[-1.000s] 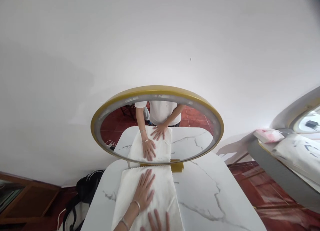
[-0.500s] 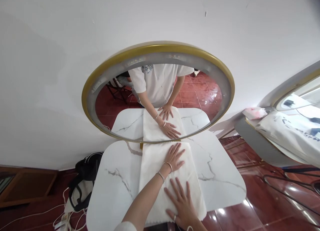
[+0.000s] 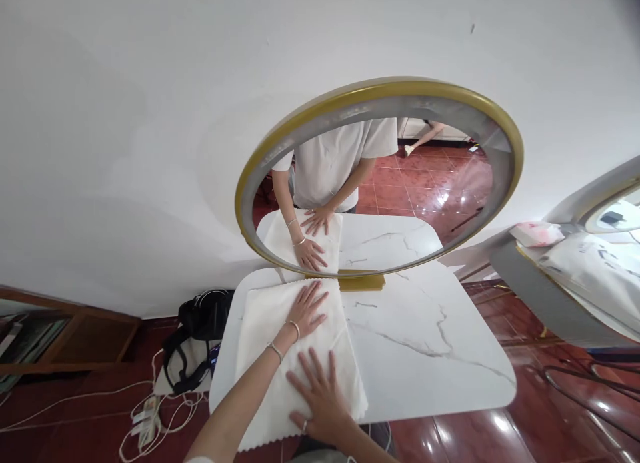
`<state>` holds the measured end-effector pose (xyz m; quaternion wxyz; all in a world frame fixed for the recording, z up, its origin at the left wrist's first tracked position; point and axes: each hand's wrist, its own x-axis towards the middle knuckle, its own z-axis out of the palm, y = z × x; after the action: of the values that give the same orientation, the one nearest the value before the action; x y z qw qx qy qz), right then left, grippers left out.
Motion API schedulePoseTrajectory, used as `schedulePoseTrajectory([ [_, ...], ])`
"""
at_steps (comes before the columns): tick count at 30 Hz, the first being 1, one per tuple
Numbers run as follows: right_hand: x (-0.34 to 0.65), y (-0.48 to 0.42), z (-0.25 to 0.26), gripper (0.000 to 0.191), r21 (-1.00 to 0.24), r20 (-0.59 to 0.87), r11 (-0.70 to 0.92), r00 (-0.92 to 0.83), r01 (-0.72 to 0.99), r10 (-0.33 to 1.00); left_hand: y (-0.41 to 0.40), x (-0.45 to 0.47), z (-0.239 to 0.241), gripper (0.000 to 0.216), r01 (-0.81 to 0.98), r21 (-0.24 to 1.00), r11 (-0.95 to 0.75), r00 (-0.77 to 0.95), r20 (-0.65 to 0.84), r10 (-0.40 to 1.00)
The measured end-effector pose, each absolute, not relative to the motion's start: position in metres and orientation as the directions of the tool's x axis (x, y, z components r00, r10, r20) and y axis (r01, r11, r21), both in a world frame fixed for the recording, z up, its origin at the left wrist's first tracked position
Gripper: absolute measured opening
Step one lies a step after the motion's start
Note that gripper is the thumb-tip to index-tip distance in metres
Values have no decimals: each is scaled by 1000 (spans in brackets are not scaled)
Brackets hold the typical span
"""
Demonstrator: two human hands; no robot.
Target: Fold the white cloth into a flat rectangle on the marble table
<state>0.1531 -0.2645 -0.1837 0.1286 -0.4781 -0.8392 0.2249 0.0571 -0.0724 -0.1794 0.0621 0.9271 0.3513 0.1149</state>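
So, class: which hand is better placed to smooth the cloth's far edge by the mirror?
Likely left: the left hand lies flat on the cloth close to its far edge; the right hand rests at the near end.

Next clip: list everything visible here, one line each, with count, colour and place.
cloth: one, white, on the table's left part
table: one, white marble, by the wall
mirror: one, gold-framed, at the table's back edge
bag: one, black, floor left of table
power strip: one, white, floor among cables
packet: one, pink-white, far right
left hand: one, flat on the cloth, bracelets at wrist
right hand: one, flat on the cloth's near part, ring
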Motion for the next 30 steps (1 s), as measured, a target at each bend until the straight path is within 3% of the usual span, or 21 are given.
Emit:
schedulePoseTrajectory([
  [3,145,-257,-190,69,-446,109,387,-380,807,918,-80,33,-184,60,715,214,-666,639,188,746],
  [6,153,-231,-194,62,-362,268,240,-146,901,952,-95,3,-191,54,865,214,-453,411,214,886],
  [9,166,-188,-191,66,-241,356,212,-117,947,927,-102,-24,-195,52,948,191,-254,219,185,958],
  [16,157,-107,-188,62,-107,320,270,-224,957,921,-62,-39,-183,55,967,169,-190,173,114,978],
  [27,119,-19,-208,55,-164,184,103,-72,981,980,12,-37,-177,52,933,242,-266,245,114,963],
  [30,121,-21,-209,58,-180,183,118,-85,977,979,-2,-35,-180,51,946,258,-195,173,106,979],
])
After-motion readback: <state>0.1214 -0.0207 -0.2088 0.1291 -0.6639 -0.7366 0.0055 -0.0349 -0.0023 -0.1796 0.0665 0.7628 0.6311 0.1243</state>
